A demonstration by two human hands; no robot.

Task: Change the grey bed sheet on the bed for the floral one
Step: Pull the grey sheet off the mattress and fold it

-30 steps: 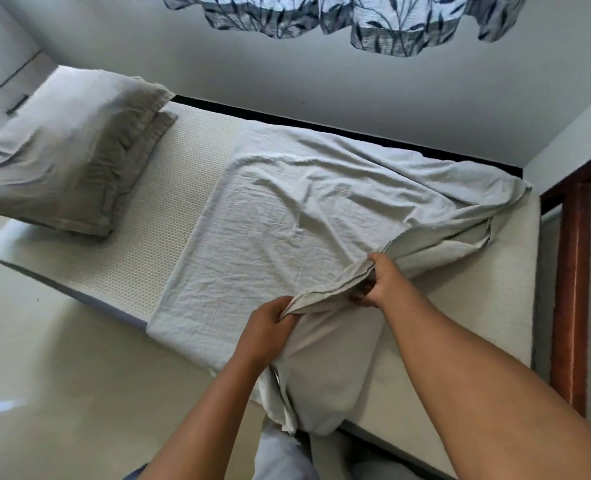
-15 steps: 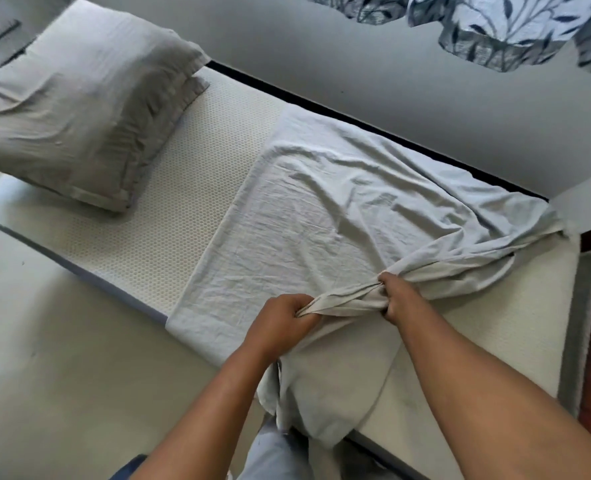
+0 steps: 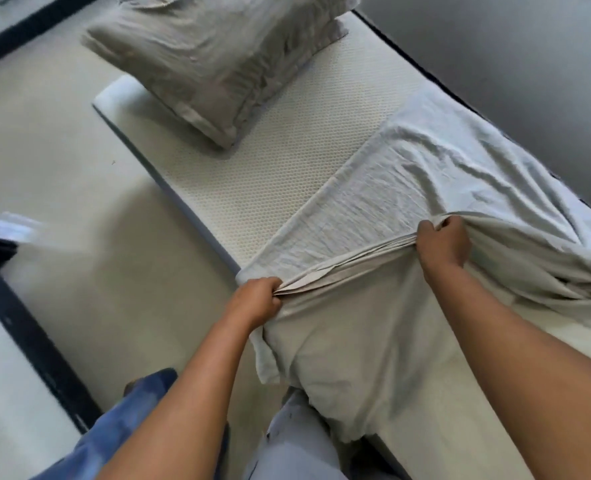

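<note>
Left hand (image 3: 257, 299) and right hand (image 3: 443, 244) each clench a gathered ridge of the grey bed sheet (image 3: 425, 178), lying over the foot half of the mattress (image 3: 270, 168) and spilling off its near edge; pulled unevenly, it may snag at the far edge or drop floorward.

Bare mattress (image 3: 270, 157) free, pillow (image 3: 211, 57) at head

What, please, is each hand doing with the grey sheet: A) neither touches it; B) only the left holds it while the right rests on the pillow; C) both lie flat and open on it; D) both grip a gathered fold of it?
D: the left hand and the right hand each curl round the bunched fold of the grey sheet.
</note>
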